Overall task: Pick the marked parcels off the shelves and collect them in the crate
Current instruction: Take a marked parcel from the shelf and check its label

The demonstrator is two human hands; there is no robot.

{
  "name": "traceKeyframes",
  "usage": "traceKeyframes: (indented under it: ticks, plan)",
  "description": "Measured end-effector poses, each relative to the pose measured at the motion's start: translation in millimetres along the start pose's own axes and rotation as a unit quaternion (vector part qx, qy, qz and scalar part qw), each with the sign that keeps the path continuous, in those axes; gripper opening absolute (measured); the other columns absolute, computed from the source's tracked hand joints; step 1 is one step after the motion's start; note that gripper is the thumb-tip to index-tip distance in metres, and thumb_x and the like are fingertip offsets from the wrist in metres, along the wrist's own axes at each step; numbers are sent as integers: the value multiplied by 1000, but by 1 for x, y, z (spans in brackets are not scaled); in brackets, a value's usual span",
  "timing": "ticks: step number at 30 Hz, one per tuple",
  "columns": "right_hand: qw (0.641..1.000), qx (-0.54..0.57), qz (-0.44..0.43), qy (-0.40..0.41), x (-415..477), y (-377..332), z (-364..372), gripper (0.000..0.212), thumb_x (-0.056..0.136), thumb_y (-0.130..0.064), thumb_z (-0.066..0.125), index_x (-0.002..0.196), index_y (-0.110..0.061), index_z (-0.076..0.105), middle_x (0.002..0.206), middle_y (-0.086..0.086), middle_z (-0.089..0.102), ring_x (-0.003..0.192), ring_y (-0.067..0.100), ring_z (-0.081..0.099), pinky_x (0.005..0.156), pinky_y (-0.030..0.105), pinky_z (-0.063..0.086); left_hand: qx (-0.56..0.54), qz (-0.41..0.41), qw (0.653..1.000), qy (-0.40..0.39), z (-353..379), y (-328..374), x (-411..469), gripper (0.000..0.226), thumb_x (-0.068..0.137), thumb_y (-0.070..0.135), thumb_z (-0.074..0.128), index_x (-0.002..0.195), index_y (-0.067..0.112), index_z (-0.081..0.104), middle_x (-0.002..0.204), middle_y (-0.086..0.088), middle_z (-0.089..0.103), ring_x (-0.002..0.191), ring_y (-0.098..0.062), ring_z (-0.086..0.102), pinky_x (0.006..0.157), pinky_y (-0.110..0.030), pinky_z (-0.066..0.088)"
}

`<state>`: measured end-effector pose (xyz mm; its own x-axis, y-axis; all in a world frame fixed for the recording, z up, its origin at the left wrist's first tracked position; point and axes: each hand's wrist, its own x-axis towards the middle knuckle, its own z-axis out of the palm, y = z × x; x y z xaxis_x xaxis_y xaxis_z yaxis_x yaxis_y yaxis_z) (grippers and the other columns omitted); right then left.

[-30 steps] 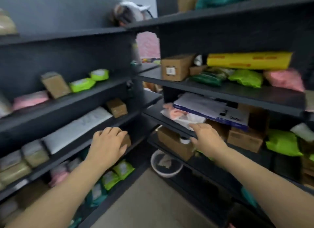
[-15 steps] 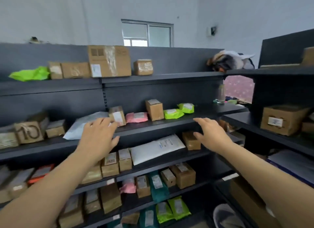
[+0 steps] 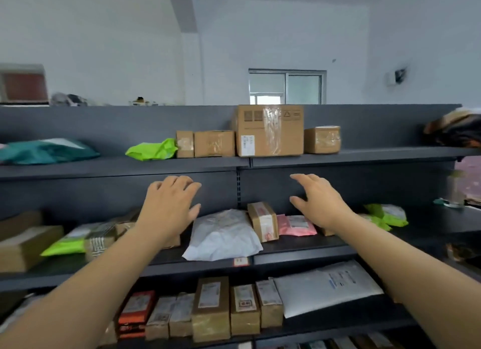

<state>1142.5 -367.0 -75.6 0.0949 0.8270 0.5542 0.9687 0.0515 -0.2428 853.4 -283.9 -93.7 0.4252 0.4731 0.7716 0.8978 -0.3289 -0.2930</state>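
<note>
While both arms reach toward the dark shelving (image 3: pixel 364 153), the left hand (image 3: pixel 170 203) hovers above and left of the white crumpled mailer (image 3: pixel 223 235), fingers loosely spread and holding nothing. The right hand (image 3: pixel 316 200) hangs above and right of that mailer, likewise spread and empty. Just right of the mailer stands a small taped box (image 3: pixel 263 221), with a pink pouch (image 3: pixel 296 225) beyond it. The shelf above the mailer carries a large cardboard box (image 3: pixel 269 130), smaller boxes and a green bag (image 3: pixel 152 149). The shelf below it holds upright brown parcels (image 3: pixel 210 307) and a flat white envelope (image 3: pixel 325 286). Which parcels are marked cannot be told.
</note>
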Motion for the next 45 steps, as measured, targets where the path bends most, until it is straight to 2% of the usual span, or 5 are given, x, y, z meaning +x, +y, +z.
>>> traceKeyframes:
  ticks: [18, 27, 31, 36, 45]
  plan:
    - [952, 111, -280, 47, 189, -176, 118, 53, 96, -25, 51, 145, -16, 32, 142, 5, 39, 131, 25, 32, 103, 34, 32, 90, -139, 985, -43, 56, -159, 35, 55, 84, 43, 59, 133, 21, 50, 122, -2, 56, 111, -27, 52, 84, -42, 45]
    - [939, 9, -333, 80, 276, -214, 149, 61, 92, -11, 49, 148, -17, 24, 150, 7, 30, 133, 29, 30, 106, 41, 35, 125, -158, 974, -103, 77, -200, 82, 59, 89, 44, 51, 142, 28, 31, 136, 3, 42, 124, -23, 41, 92, -41, 41]
    - [942, -23, -327, 75, 285, -216, 162, 53, 92, -12, 49, 142, -17, 33, 133, 6, 46, 124, 28, 37, 95, 42, 45, 102, -143, 975, -137, 88, -213, 98, 60, 90, 43, 50, 144, 30, 27, 137, 3, 41, 123, -24, 43, 94, -42, 43]
    - [946, -30, -302, 115, 284, -220, 166, 25, 89, -10, 52, 114, -15, 56, 110, 4, 52, 111, 24, 42, 79, 38, 50, 31, -124, 979, -156, 101, -223, 114, 49, 90, 36, 53, 137, 33, 38, 127, 0, 54, 118, -25, 51, 91, -40, 44]
    - [928, 98, -305, 191, 258, -247, 184, 25, 63, 15, 61, 79, -1, 69, 81, 17, 60, 79, 39, 57, 59, 49, 52, 38, 45, 995, -79, 100, -259, 96, 17, 85, 23, 53, 95, 20, 66, 94, -4, 66, 91, -30, 62, 74, -40, 46]
